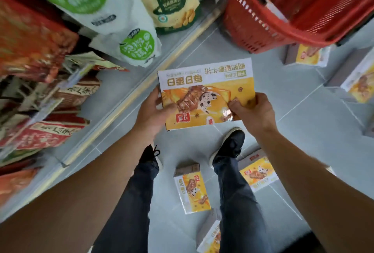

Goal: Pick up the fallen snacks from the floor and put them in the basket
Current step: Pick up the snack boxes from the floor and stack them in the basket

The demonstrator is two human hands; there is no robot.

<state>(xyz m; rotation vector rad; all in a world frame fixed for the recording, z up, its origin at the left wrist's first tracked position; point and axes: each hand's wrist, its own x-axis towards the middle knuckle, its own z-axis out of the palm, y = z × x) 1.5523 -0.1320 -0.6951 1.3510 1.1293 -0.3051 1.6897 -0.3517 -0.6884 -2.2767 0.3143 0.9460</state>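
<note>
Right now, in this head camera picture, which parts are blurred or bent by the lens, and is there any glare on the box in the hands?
Head view: the shelf packets at left and the red basket are smeared by blur; the held box, gripped by left hand and right hand, is sharp; a small glare patch shows near the right thumb; the wide lens curves the shelf edge.

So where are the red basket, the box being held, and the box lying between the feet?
red basket [263, 28], head view, slotted front wall.
held box [204, 83], head view, printed top face.
floor box [193, 190], head view, yellow front face.
</note>
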